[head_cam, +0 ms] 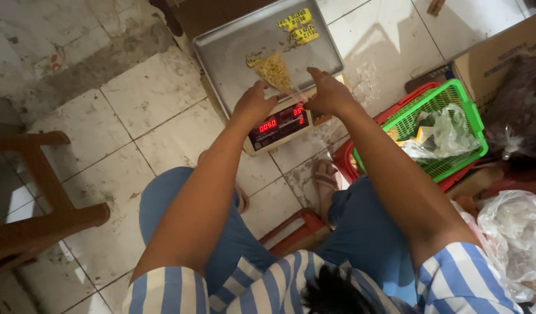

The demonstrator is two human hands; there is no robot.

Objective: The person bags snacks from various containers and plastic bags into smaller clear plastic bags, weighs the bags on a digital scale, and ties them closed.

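While both hands, left hand (253, 104) and right hand (329, 93), pinch the small snack bag (275, 71) on the scale (221, 52), weighing is underway; more bags wait in the green basket (463, 102) beside the scale.

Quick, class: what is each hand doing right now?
Left hand: closed on the clear snack bag on the scale tray.
Right hand: also gripping the bag.

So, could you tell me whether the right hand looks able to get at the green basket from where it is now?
Probably yes. The right hand is at the clear bag of yellow pieces on the scale, and the green basket sits open-topped on that same side with nothing between them.
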